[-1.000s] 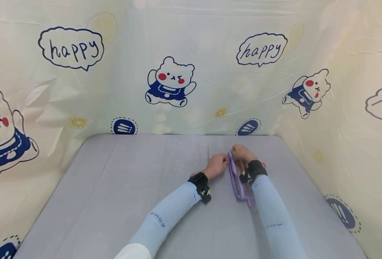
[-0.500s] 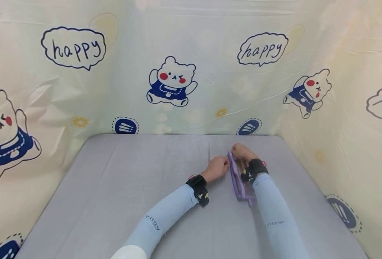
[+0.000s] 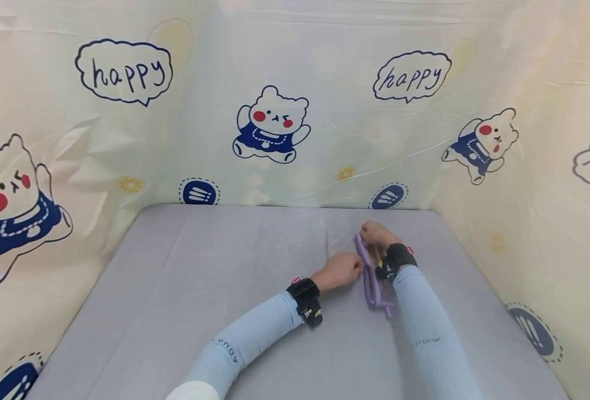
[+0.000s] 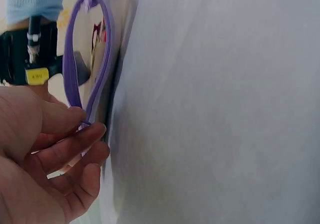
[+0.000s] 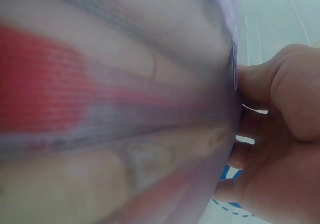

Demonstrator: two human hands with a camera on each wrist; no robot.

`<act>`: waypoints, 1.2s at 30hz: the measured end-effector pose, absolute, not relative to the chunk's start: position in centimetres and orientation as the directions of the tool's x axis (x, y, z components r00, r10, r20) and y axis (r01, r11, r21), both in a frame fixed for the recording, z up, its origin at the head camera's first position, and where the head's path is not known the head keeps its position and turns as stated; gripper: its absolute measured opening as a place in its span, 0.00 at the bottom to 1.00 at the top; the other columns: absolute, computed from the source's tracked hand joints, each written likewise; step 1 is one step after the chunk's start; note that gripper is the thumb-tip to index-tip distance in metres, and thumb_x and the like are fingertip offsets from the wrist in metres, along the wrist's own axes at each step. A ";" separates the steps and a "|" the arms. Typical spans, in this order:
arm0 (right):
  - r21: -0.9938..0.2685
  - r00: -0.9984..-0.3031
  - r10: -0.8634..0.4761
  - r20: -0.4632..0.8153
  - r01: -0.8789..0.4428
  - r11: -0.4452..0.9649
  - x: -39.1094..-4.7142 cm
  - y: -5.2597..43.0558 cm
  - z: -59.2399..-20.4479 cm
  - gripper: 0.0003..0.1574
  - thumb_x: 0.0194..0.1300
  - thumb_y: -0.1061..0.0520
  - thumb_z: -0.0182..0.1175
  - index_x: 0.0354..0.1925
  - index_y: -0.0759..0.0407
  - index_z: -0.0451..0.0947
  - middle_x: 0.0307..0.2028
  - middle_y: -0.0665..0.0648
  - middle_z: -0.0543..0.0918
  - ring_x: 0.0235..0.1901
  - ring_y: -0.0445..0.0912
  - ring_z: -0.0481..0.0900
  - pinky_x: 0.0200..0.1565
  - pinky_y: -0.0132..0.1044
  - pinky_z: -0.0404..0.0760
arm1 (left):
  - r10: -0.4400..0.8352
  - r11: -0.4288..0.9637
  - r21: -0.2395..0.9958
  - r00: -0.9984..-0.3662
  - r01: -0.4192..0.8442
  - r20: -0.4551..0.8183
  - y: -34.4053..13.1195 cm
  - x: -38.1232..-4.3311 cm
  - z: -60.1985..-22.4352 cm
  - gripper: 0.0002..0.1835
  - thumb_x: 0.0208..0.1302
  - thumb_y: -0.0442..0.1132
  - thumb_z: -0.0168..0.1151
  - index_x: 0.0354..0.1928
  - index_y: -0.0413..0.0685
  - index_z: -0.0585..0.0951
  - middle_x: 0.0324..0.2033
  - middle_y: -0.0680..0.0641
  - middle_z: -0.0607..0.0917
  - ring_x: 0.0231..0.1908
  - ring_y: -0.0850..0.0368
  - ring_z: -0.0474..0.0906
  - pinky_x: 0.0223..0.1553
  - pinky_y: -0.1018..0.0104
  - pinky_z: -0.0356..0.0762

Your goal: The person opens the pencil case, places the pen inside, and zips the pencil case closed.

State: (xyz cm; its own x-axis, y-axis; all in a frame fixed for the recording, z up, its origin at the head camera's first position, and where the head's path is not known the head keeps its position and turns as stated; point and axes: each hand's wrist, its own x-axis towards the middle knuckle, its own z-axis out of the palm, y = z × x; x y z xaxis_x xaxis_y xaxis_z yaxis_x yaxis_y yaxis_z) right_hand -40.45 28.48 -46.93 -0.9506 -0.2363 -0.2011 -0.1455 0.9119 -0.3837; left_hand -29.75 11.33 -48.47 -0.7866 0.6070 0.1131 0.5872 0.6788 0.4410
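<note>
A translucent mesh zip pouch [image 3: 373, 286] with purple edging stands on its side on the table, its zipped mouth toward my left hand. My left hand [image 3: 342, 270] pinches the zip at the pouch's mouth; in the left wrist view the purple zipper tape [image 4: 71, 78] gapes in a loop on the near side of the fingertips. At the far end, my right hand [image 3: 377, 233] grips the pouch's corner between thumb and fingers. Up close in the right wrist view, the mesh wall [image 5: 165, 103] shows blurred red and cream shapes behind or on it.
A grey cloth-covered table [image 3: 215, 266] spreads to the left and front of the pouch. Behind it hangs a pale curtain [image 3: 325, 111] printed with bears and "happy" bubbles, close to the table's back edge. Both wrists wear black camera straps [image 3: 303, 294].
My left hand has slid along the pouch's mouth toward the near end, pinching the zip, and the edges behind it lie together. My right hand stays at the far corner.
</note>
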 end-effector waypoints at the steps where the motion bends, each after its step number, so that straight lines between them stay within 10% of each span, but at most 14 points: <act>1: -0.383 -0.950 -0.236 -0.204 -0.145 0.912 -40.4 28.5 -46.9 0.17 0.69 0.60 0.47 0.23 0.57 0.70 0.22 0.53 0.74 0.25 0.47 0.73 0.29 0.36 0.70 | 0.612 0.678 0.438 -0.783 0.591 0.110 11.3 -29.5 -48.4 0.05 0.66 0.41 0.61 0.38 0.51 0.85 0.31 0.54 0.85 0.29 0.64 0.76 0.32 0.76 0.71; 36: -0.356 -0.952 -0.243 -0.187 -0.165 0.920 -39.9 27.5 -46.8 0.17 0.67 0.61 0.49 0.46 0.71 0.79 0.38 0.65 0.82 0.36 0.54 0.78 0.40 0.46 0.79 | 0.763 0.575 0.345 -0.638 0.742 0.100 9.9 -22.7 -47.8 0.08 0.65 0.40 0.61 0.27 0.54 0.81 0.18 0.61 0.75 0.20 0.68 0.68 0.24 0.79 0.64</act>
